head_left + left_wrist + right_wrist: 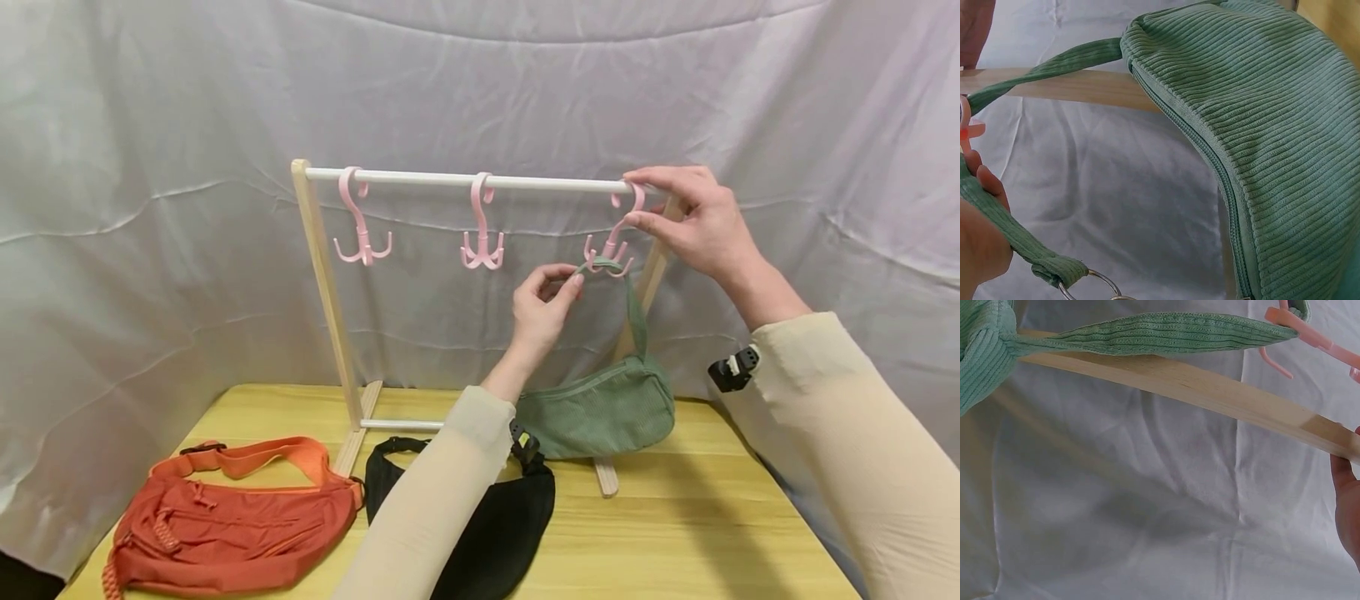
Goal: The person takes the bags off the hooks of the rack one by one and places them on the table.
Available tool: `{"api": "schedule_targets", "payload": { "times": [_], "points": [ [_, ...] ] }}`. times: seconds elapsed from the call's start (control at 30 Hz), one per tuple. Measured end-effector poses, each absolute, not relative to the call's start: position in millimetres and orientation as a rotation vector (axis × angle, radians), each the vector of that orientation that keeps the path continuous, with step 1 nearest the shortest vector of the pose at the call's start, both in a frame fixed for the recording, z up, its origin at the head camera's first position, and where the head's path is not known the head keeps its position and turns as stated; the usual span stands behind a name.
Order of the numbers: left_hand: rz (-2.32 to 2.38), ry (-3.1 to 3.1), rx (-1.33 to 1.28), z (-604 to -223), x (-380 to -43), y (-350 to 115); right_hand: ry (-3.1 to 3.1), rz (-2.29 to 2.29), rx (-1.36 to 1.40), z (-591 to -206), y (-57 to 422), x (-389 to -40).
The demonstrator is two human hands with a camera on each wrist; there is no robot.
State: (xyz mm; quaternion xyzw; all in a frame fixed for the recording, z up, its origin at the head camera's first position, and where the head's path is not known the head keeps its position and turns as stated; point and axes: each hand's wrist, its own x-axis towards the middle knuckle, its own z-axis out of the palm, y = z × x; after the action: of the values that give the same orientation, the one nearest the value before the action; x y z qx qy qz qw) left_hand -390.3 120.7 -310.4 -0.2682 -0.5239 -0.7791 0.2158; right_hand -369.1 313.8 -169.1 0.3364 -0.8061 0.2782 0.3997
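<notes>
At the right end of the rack a green corduroy shoulder bag (603,408) hangs from a pink four-prong hook (611,246), its strap (1054,65) looped over the prongs. My left hand (542,308) pinches that strap between thumb and fingers, just left of the prongs. Up at the rail, my right hand (693,212) grips the same hook near its top, index finger along the rail and thumb against the stem. Other fingers of this hand reach behind the wooden post (1210,400). The bag's zipper (1210,156) is closed, and a metal ring (1100,281) joins the strap's lower end.
Two more pink hooks, one at the left (362,221) and one mid-rail (482,225), hang from the white rail (420,177). On the yellow wood-grain table (675,533) lie a red-orange waist bag (232,533) and a black bag (495,533), partly behind my left sleeve.
</notes>
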Motion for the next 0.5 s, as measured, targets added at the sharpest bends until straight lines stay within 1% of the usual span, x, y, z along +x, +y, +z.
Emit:
{"api": "schedule_targets", "payload": {
  "times": [0.5],
  "points": [
    [-2.138, -1.435, -0.732, -296, -389, 118, -2.023, 0.718, 0.851, -169, 313, -368]
  ]
}}
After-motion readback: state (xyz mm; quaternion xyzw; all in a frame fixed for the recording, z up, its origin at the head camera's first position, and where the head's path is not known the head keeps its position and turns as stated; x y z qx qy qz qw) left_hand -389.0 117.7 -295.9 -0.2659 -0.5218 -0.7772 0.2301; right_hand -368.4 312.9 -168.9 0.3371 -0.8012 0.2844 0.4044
